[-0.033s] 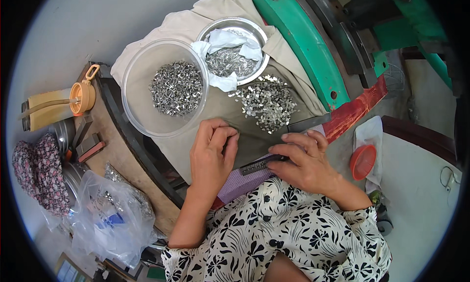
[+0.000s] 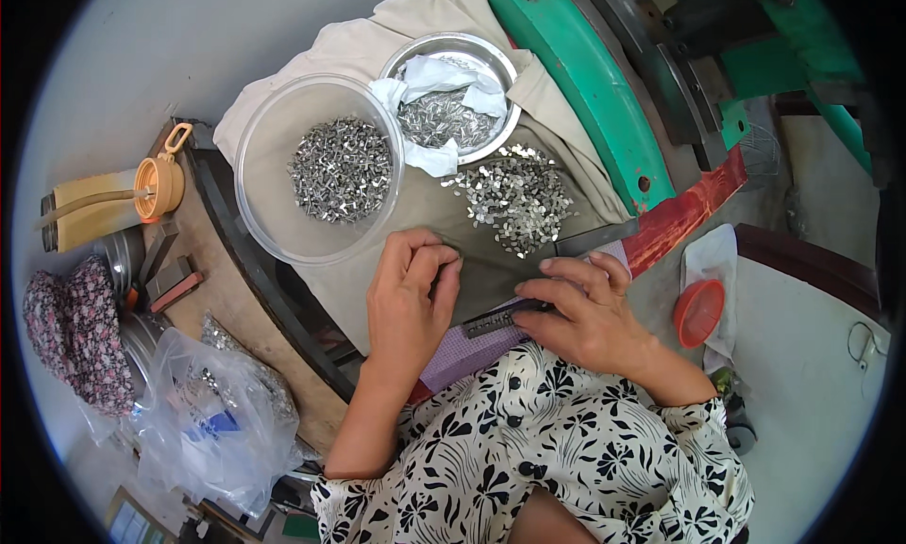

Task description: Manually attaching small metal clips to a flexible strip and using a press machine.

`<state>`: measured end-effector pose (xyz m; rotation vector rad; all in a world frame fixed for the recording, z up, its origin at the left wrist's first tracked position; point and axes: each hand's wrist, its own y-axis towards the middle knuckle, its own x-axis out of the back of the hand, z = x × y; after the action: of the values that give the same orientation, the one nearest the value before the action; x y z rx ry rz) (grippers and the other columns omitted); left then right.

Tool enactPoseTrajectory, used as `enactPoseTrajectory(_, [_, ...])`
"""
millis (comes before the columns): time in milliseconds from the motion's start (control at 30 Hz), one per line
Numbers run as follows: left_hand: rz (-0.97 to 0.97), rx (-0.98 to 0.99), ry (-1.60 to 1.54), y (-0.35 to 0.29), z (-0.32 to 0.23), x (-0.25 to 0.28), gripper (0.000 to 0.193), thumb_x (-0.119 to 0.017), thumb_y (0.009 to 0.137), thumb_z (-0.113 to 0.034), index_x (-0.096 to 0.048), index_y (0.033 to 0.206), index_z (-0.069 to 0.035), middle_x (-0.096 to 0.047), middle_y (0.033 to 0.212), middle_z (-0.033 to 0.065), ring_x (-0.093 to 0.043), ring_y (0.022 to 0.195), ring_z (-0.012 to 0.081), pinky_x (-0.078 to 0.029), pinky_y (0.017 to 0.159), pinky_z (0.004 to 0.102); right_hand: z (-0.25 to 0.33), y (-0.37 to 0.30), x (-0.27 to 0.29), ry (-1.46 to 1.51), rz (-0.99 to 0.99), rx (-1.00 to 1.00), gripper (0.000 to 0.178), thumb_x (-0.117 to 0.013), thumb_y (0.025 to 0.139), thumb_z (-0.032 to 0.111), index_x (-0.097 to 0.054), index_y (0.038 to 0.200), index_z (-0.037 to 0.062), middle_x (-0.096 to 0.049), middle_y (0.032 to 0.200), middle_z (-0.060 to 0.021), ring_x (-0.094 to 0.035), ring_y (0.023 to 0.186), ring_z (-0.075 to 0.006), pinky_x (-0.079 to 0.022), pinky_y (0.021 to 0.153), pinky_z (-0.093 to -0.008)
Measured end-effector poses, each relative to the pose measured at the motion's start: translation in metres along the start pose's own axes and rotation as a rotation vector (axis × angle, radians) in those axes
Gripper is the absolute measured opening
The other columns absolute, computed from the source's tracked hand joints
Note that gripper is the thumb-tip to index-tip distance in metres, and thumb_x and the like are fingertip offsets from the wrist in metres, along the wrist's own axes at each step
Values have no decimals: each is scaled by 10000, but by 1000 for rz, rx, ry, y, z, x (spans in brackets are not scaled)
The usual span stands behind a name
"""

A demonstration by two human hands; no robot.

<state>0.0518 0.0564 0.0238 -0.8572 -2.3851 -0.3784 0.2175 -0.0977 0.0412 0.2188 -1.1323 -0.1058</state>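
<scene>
My left hand (image 2: 411, 284) hovers over the grey-green cloth, its thumb and fingers drawn together in a pinch. Whatever lies between those fingertips, if anything, is too small to make out. Between the thumb and fingers of my right hand (image 2: 585, 318) is a narrow dark metal bar (image 2: 489, 324) with a row of small notches along it. Its free end points toward my left hand. Just beyond both hands, a loose pile of small flat silvery metal pieces (image 2: 517, 200) is spread on the cloth (image 2: 429, 209).
A clear round tub (image 2: 247, 200) holds many short metal pieces. Beside it stands a metal bowl (image 2: 512, 119) with white paper and shiny slivers. A green machine (image 2: 585, 91) borders the right. Plastic bags (image 2: 222, 431) and an orange-lidded container (image 2: 159, 187) are at left; a red basket (image 2: 698, 313) sits right.
</scene>
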Motion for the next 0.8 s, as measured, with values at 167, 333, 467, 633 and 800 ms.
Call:
enactPoseTrajectory(167, [28,2,-12,-7,-1,2,138,-737,798,13,-665,912,-19,-596,1010,93,-641,810,267,-516,696,361,1,5,-3,-86,59,62,78,-692,772,210,-717,833,168,-644,1169,40,-526,1237,-177,-228,1130,-447])
enactPoseTrajectory(333, [51,-17,-34,-19,-6,7,152,-743,790,13,-670,919,-21,-602,998,99,-643,826,275,-517,701,362,8,6,-5,-128,26,50,67,-683,784,203,-714,827,162,-653,1157,44,-530,1237,-166,-227,1132,-443])
enactPoseTrajectory(467, [77,0,-92,-26,-4,4,155,-745,786,15,-671,918,-19,-608,984,102,-644,835,277,-518,702,361,10,10,-2,-130,39,-1,59,-682,784,197,-713,824,167,-657,1142,53,-535,1230,-160,-230,1128,-441])
enactPoseTrajectory(633, [61,19,-117,-24,0,2,154,-743,776,26,-681,910,-17,-621,973,102,-637,838,285,-516,707,363,0,6,0,-171,76,151,83,-680,781,195,-710,856,174,-657,1123,65,-544,1217,-161,-231,1123,-448])
enactPoseTrajectory(800, [109,28,-154,-28,-5,2,162,-746,763,25,-681,905,-18,-623,970,100,-631,863,289,-512,737,366,-12,11,0,20,15,86,128,-755,730,246,-679,821,197,-653,1067,79,-555,1185,-170,-237,1093,-465])
